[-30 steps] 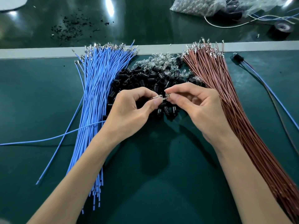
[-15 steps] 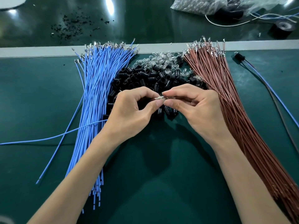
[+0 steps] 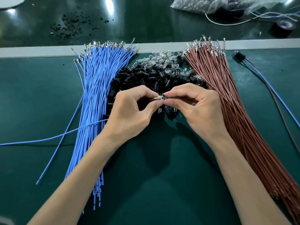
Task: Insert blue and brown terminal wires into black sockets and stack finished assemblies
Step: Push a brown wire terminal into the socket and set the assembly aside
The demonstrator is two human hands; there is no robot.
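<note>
Head view: a metal terminal [image 3: 157,97] sits at the centre, pinched between the thumb and forefinger of the left hand [image 3: 134,114], its silver tip pointing right. The tip meets a small black socket [image 3: 164,96], mostly hidden between the thumb and forefinger of the right hand [image 3: 200,111]. The other fingers of both hands are curled under. A second ago a narrow gap separated the two sets of fingertips and more bare metal showed. Now the thumbs touch and the terminal reaches the right fingertips. The hands hang just above the near edge of the socket pile [image 3: 146,78], as before.

One loose blue wire [image 3: 48,139] runs from under the left hand out to the left edge, crossing the blue wire bundle [image 3: 97,95], which lies left of the pile. The brown wire bundle [image 3: 235,111] lies to the right, and clear glass bulbs [image 3: 162,60] lie behind the sockets. None of these has shifted on the green tabletop [image 3: 32,95].

Farther right lies one finished assembly [image 3: 240,55], its wires trailing toward the near right. Beyond the pale strip [image 3: 162,46] are black crumbs [image 3: 73,26], a plastic bag [image 3: 203,5] and a black tape roll [image 3: 284,28].
</note>
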